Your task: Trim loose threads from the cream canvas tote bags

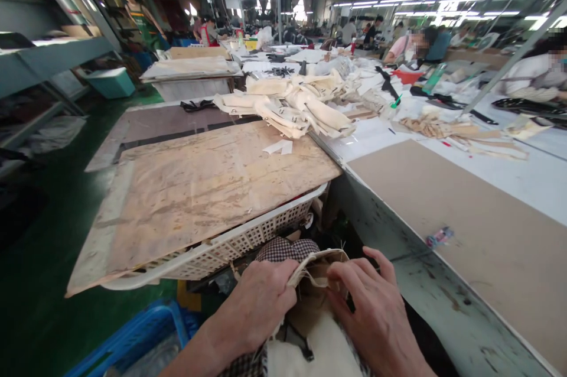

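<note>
A cream fabric piece [325, 338] with loose threads along its raised edge lies over my lap at the bottom middle. My left hand [259, 303] pinches that edge from the left side. On the right, my right hand [372, 303] is closed on the same edge with thumb and fingers, its little finger side lifted. Between the two hands the edge bows up into an arch. Dark checkered cloth [287, 249] shows just beyond my left hand, and more of it peeks out beneath the cream fabric.
A stained board [221, 188] rests on a white plastic basket [248, 247] ahead. A blue basket [150, 330] stands lower left. Cream fabric pieces [301, 102] are heaped beyond. Along the right runs a worktable with a brown sheet [469, 223]; people work farther back.
</note>
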`<state>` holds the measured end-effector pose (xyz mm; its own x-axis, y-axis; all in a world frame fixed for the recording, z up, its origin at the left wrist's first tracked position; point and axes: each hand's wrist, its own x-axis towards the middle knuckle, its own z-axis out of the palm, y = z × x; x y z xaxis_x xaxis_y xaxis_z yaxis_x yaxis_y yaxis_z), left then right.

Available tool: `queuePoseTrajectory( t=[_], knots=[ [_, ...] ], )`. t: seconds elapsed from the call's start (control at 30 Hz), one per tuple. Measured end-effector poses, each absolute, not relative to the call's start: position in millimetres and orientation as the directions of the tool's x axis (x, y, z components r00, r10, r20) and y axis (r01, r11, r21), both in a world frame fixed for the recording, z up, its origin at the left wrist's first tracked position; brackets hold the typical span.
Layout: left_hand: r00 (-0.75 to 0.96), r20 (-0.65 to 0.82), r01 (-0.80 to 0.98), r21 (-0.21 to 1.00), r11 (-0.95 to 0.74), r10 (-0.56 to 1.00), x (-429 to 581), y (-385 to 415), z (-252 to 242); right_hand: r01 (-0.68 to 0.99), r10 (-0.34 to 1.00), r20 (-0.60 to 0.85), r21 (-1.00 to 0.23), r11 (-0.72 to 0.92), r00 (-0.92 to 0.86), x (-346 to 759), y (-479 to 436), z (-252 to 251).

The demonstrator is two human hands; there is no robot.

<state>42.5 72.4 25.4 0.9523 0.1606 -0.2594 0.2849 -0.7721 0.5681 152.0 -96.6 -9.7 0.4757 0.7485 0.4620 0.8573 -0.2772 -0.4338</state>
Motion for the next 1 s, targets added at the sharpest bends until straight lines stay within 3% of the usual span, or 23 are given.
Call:
queuePoseTrajectory(
  t=[0.23, 0.6, 0.83, 1.0],
  knots=[
    [0.953, -0.257, 0.281, 0.565, -0.776, 0.158, 44.6, 66.3, 25.9, 0.848, 0.795, 0.351, -0.396, -0.353, 0.495, 157.2, -99.4, -5.0],
    [0.943, -0.282, 0.312, 0.554, -0.772, 0.179, 44.3, 70.8, 26.0, 0.882, 0.847, 0.381, -0.430, -0.193, 0.371, 166.5, -102.8, -5.5],
    [0.917, -0.330, 0.379, 0.543, -0.749, 0.225, 46.8, 71.1, 30.1, 0.842, 0.700, 0.544, -0.517, -0.154, 0.462, 157.3, -96.5, -22.1],
    [0.903, -0.367, 0.395, 0.513, -0.762, 0.221, 47.1, 70.1, 32.5, 0.777, 0.603, 0.553, -0.600, -0.191, 0.575, 147.0, -91.2, -34.3]
  ],
)
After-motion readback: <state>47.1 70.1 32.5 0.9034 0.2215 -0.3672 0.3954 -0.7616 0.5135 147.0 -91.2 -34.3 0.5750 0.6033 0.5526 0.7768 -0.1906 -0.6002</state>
